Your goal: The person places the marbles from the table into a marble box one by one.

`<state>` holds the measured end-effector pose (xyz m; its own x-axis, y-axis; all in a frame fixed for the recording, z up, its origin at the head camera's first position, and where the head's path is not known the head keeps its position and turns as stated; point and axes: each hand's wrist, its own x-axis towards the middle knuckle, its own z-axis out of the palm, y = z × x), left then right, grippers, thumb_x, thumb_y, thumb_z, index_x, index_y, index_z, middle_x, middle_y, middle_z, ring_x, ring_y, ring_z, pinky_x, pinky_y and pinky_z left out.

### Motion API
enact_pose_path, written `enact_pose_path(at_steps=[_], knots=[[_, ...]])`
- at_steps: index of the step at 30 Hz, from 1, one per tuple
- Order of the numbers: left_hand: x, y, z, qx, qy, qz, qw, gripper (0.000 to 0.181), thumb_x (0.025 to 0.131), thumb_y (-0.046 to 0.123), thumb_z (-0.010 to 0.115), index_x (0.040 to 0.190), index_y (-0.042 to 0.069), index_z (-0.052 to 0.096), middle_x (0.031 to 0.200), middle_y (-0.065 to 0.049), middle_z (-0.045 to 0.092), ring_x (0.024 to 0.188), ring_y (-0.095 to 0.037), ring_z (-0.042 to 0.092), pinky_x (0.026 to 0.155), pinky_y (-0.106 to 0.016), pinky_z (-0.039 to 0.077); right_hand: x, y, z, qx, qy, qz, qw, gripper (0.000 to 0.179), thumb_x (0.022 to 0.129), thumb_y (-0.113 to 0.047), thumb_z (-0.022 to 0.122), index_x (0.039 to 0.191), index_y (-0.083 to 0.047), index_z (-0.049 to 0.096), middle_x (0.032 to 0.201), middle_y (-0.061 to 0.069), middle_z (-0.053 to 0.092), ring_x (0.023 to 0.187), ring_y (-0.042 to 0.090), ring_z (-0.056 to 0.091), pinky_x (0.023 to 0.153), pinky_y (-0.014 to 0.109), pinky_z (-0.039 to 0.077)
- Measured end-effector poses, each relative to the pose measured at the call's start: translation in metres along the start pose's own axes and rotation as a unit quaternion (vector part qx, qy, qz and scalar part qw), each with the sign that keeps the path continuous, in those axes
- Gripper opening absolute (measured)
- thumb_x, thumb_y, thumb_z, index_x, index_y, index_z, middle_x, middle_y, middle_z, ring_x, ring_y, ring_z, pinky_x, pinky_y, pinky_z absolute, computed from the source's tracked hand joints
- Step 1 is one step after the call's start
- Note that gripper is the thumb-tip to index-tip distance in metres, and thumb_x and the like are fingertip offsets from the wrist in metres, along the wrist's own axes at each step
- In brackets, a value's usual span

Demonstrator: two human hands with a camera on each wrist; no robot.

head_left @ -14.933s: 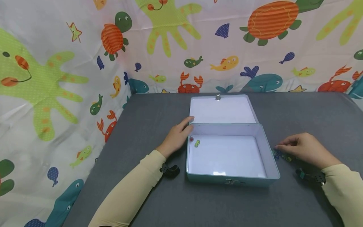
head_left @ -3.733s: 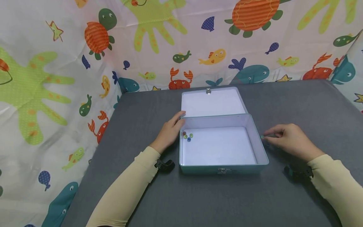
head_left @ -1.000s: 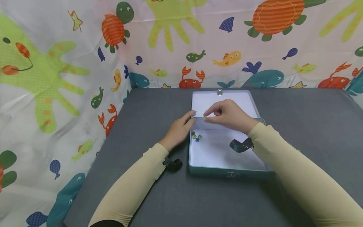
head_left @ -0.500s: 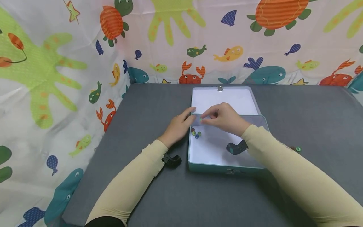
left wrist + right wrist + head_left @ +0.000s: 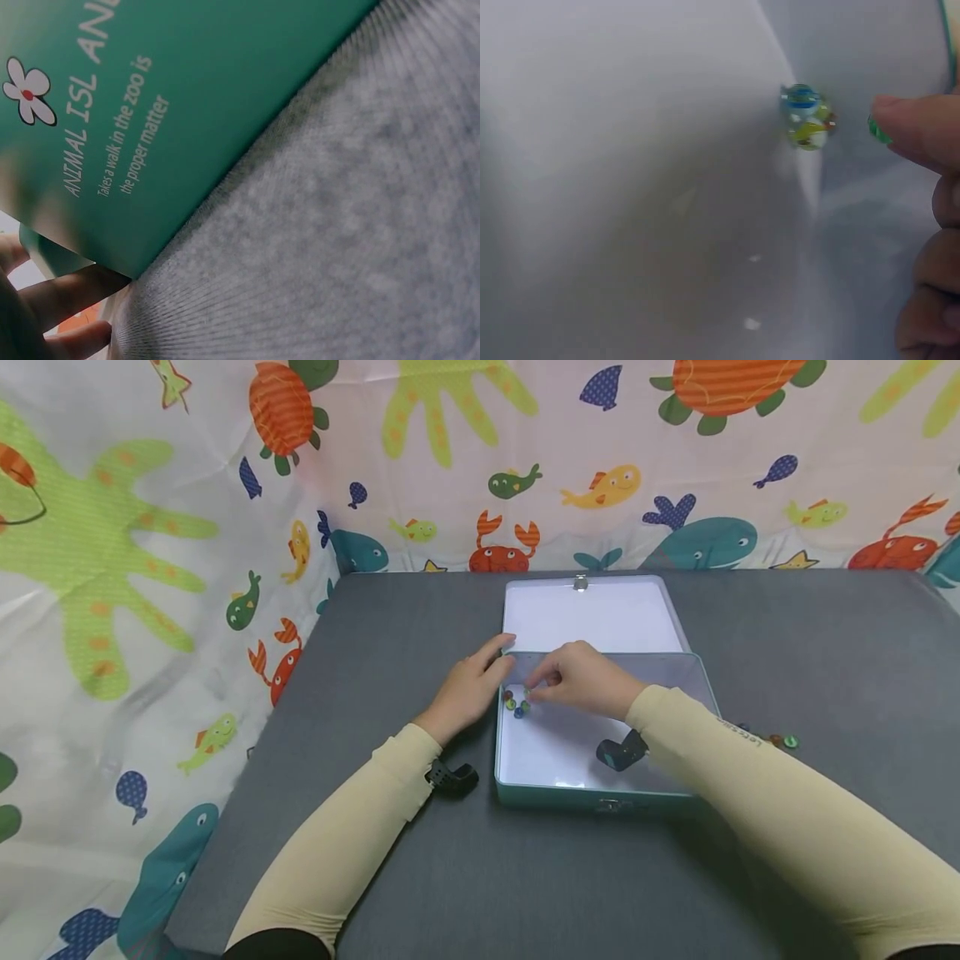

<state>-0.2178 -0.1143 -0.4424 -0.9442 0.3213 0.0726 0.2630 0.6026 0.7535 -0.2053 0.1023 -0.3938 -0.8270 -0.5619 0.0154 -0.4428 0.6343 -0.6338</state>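
Note:
A shallow teal box [image 5: 555, 795] with a white inside lies open on the table. My left hand [image 5: 467, 692] holds its back left corner, thumb at the rim and fingers round the outside; lettering shows on the box's side wall [image 5: 150, 97] in the left wrist view. My right hand [image 5: 588, 681] reaches inside and pinches a small green glass marble [image 5: 877, 129] between thumb and fingertips. Close beside it, several marbles sit clustered in the box's left back corner, among them a blue marble [image 5: 519, 712] and a yellow-and-clear marble [image 5: 810, 136].
Just right of the box, partly behind the right sleeve [image 5: 750, 777], lie more marbles, with a green marble [image 5: 791, 742] and a brown marble [image 5: 776, 740] showing. The box's lid [image 5: 592, 614] is folded back flat on the grey table [image 5: 420, 877]. A printed cloth [image 5: 450, 485] hangs behind.
My right hand picked up a marble right of the box, carried it left over the rim and lowered it toward the corner cluster. More marbles sit inside than at first. My left hand stayed put.

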Motion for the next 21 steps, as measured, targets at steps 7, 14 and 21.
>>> enact_pose_path(at_steps=[7, 14, 21], knots=[[0.001, 0.002, -0.002, 0.008, -0.002, -0.001, 1.0000, 0.055, 0.108, 0.051, 0.040, 0.159, 0.031, 0.046, 0.126, -0.018, 0.066, 0.105, -0.029, 0.056, 0.100, -0.051, 0.046, 0.003, 0.005, 0.006, -0.028, -0.032, 0.009, 0.9991, 0.015, 0.086, -0.012, 0.086, 0.101, -0.008, 0.084, 0.084, -0.003, 0.076, 0.071, 0.014, 0.057, 0.067, 0.030, 0.049], [0.003, 0.001, -0.002, 0.010, -0.001, 0.002, 1.0000, 0.056, 0.108, 0.052, 0.039, 0.159, 0.032, 0.046, 0.079, -0.010, 0.048, 0.088, -0.027, 0.054, 0.088, -0.046, 0.043, 0.004, 0.008, 0.013, -0.052, -0.016, 0.005, 0.9985, 0.016, 0.085, -0.011, 0.088, 0.101, -0.008, 0.085, 0.088, 0.000, 0.078, 0.072, 0.014, 0.058, 0.069, 0.031, 0.049], [0.003, -0.002, -0.001, 0.008, -0.001, -0.001, 1.0000, 0.057, 0.107, 0.052, 0.038, 0.159, 0.031, 0.046, 0.112, -0.016, 0.068, 0.101, -0.027, 0.057, 0.098, -0.049, 0.047, 0.004, 0.011, 0.018, -0.051, -0.011, 0.015, 0.9985, 0.018, 0.086, -0.012, 0.088, 0.103, -0.009, 0.085, 0.089, 0.000, 0.078, 0.071, 0.014, 0.059, 0.068, 0.031, 0.048]])
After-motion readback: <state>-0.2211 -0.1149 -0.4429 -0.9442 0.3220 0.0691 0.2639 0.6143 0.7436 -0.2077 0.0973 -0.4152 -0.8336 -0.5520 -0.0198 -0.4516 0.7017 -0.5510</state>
